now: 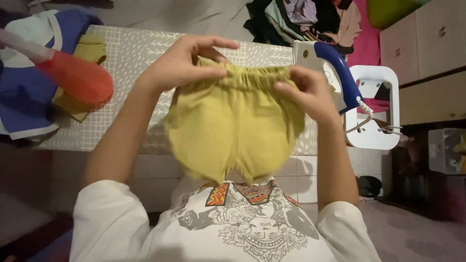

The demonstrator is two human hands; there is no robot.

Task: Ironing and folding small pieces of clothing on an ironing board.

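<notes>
In the head view, you are holding up a pair of small mustard-yellow shorts (233, 131) in the centre of the frame, soft matte cloth with a gathered elastic waistband and two short rounded legs hanging down toward your printed white shirt (242, 223). Your left hand (182, 63) is pinching the waistband's left end, fingers curled tight around the ruched edge. Your right hand (306, 94) is gripping the right end, fingers folded closed over the fabric.

Behind the shorts, a board (141, 53) with a pale, leaf-patterned cover is filling the upper middle. At upper right, a white iron (330, 73) with a glossy blue handle is standing on end. At upper left, an orange-red bottle (77, 77), blurred, is lying over more yellow cloth (90, 51) and a blue-and-white garment (24, 97). A heap of dark clothes (306, 19) is sitting at the top.
</notes>
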